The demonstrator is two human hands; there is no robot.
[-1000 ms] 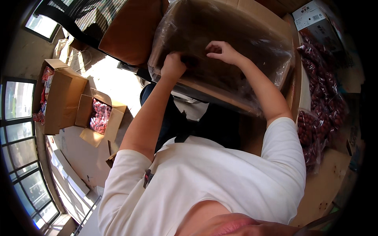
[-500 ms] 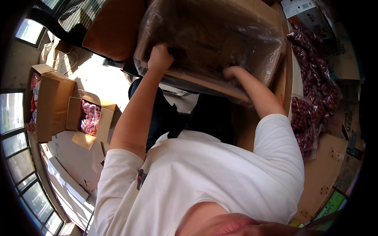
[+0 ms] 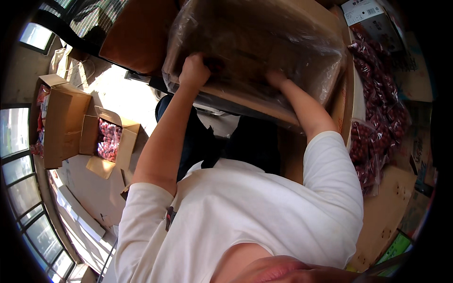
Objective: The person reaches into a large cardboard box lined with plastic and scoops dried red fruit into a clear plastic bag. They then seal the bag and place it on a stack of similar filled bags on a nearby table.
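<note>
On the left, a tall open carton [image 3: 73,118] stands beside a smaller open carton [image 3: 128,147], near dark-framed windows [image 3: 20,184]. What may be a brown cushion [image 3: 133,37] leans near black mesh [image 3: 86,20] at the top, while a white box [image 3: 362,13] sits upper right and flat cardboard [image 3: 384,212] lies lower right, beside something green [image 3: 395,246].

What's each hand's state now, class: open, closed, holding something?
Left hand: curled at the plastic-lined box; whether it holds anything cannot be told.
Right hand: blurred inside the box; cannot be told.

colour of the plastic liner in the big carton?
Clear, see-through plastic liner; shows best in the head view.
</note>
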